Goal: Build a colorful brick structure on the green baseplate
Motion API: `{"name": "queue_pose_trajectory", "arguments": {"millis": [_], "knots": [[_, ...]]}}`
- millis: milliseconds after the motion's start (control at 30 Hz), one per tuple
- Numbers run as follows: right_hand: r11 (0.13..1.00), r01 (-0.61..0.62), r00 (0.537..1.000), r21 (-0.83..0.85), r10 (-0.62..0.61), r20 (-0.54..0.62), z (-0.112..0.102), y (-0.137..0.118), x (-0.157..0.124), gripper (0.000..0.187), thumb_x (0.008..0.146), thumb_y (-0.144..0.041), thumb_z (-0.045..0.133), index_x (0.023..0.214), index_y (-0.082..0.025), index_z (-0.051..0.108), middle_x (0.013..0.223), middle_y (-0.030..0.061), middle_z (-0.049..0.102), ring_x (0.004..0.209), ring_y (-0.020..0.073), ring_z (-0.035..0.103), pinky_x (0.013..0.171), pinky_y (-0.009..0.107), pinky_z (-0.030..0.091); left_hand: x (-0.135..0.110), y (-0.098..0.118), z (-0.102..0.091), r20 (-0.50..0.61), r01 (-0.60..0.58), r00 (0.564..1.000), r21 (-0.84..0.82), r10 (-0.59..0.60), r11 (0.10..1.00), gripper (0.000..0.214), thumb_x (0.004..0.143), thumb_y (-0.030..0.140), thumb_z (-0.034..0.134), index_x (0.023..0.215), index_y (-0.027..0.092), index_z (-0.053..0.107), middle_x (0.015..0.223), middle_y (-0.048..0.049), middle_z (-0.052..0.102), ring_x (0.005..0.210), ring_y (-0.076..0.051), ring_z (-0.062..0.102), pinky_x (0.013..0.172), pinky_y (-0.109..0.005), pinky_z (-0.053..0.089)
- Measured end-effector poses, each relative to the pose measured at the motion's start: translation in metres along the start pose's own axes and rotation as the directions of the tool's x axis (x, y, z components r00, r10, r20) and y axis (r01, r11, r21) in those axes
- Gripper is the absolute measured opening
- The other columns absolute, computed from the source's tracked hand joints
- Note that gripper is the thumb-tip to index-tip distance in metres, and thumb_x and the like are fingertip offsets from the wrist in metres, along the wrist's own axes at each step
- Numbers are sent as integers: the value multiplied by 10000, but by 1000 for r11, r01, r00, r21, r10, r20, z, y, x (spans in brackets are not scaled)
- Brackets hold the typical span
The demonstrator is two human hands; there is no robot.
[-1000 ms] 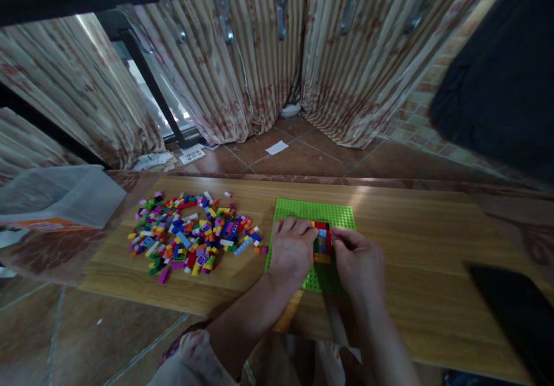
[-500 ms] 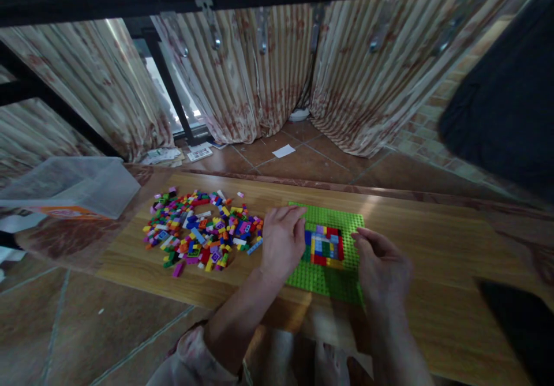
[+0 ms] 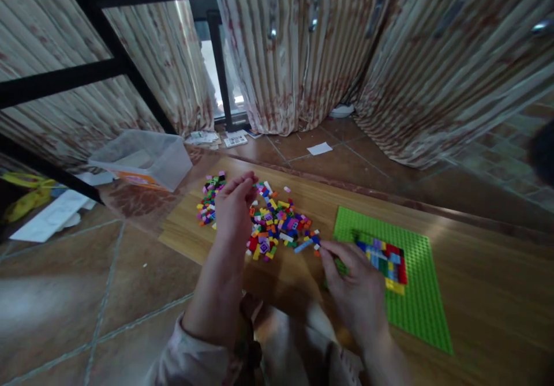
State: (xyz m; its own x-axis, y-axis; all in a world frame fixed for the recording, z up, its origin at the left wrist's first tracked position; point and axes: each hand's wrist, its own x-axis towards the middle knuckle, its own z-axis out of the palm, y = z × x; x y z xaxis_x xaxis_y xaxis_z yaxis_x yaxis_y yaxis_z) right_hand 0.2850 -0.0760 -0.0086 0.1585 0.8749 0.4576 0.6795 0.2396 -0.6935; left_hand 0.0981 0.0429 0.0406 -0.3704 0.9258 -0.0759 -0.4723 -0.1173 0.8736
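Note:
My left hand [image 3: 236, 204] is over the left part of a pile of loose toy bricks [image 3: 270, 230], its fingers closed together at the tips. Whatever it may hold is too small to make out. My right hand [image 3: 357, 285] is low at the left side of a green baseplate [image 3: 426, 311], fingertips pinched beside a dark blue brick [image 3: 315, 239] at the pile's right edge. I cannot tell whether that brick is between them. A multicoloured brick build [image 3: 387, 262] sits on the baseplate, partly hidden behind my right hand.
A clear plastic bin [image 3: 171, 164] with an orange label stands beyond the left end of the wooden table [image 3: 480, 293]. Striped curtains [image 3: 294, 68] hang behind. Papers [image 3: 320, 148] lie on the tiled floor. A dark metal frame [image 3: 116, 40] crosses the upper left.
The view has turned left. My left hand has gone from the baseplate's left edge to above the brick pile. My right hand has crossed from the plate's right side to its left.

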Motion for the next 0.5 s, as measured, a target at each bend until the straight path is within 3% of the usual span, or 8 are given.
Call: {"name": "queue_pose_trajectory", "arguments": {"millis": [200, 400, 500], "knots": [[998, -44, 997, -51, 48, 68, 21, -5, 6, 190, 909, -296, 534, 913, -219, 707, 909, 37, 709, 855, 173, 646, 752, 309, 505, 9, 3, -11, 38, 106, 994, -66, -103, 992, 177, 611, 169, 728, 783, 134, 711, 749, -2, 679, 566, -37, 527, 580, -162, 419], [994, 97, 961, -55, -79, 265, 42, -21, 1, 140, 859, -291, 611, 958, -255, 703, 968, 32, 695, 894, 187, 638, 788, 334, 515, 15, 6, -16, 79, 210, 976, -83, -203, 974, 164, 631, 159, 713, 794, 142, 701, 734, 4, 679, 572, -48, 540, 584, -170, 421], [982, 172, 943, -83, -139, 304, 54, -25, -5, 259, 816, -330, 675, 1064, -256, 683, 1073, 50, 673, 972, 213, 623, 836, 370, 514, 17, 7, -18, 83, 240, 969, -101, -232, 966, 155, 647, 154, 701, 801, 146, 701, 731, 6, 681, 579, -49, 548, 592, -171, 426]]}}
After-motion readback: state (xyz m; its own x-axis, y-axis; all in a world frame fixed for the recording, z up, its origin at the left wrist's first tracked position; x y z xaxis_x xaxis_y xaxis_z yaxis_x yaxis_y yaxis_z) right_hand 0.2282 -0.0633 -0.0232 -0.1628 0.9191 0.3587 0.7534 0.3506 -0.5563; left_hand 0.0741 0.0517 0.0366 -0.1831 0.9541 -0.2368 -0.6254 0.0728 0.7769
